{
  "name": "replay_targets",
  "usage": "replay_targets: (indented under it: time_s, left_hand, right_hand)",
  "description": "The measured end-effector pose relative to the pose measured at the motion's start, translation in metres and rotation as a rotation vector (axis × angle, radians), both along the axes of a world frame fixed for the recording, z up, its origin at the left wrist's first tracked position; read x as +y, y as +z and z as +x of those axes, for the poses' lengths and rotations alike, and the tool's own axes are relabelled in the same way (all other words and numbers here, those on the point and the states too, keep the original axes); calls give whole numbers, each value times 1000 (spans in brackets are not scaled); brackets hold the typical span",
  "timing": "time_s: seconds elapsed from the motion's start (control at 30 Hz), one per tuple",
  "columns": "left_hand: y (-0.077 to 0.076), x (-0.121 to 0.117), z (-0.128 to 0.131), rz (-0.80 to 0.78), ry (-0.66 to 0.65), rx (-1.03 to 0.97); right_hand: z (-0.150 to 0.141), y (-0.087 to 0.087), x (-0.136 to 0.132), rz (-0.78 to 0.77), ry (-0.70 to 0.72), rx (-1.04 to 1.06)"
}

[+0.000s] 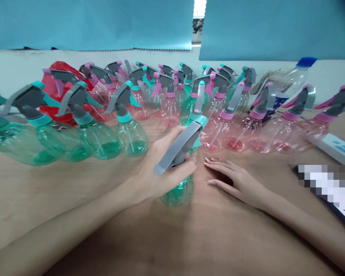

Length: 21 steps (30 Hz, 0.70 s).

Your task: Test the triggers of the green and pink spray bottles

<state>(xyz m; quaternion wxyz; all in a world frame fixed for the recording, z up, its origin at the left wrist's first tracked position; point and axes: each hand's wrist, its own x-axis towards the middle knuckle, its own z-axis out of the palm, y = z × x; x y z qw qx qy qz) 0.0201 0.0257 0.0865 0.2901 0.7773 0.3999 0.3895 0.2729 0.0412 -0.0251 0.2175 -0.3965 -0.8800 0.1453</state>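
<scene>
Your left forearm [83, 222] lies nearest; your left hand [153, 180] curls its fingers round the green trigger-spray bottle [176, 192]. Right hand [241, 182] beside those fingers, thumb spread, empty. Probably light, slick, squeezable: grip neck.

Blue cloth hangings [89, 25], red plastic bag [69, 66], clear bottle [296, 79] — blue-capped, tilted —, white-and-blue object [337, 148] at right

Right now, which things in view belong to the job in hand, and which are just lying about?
Likely part of the job:
green spray bottle, held in left hand
other green spray bottles
pink spray bottles

Likely lying about:
blue-capped bottle
red plastic
white-and-blue box
dark-edged item, pixelated
</scene>
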Motion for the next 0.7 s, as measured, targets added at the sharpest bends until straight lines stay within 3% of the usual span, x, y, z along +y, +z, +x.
replay_targets:
  time_s: [0.7]
  left_hand:
    - [1,4,-3,22,-90,-1]
  right_hand:
    - [0,1,0,31,21,-37]
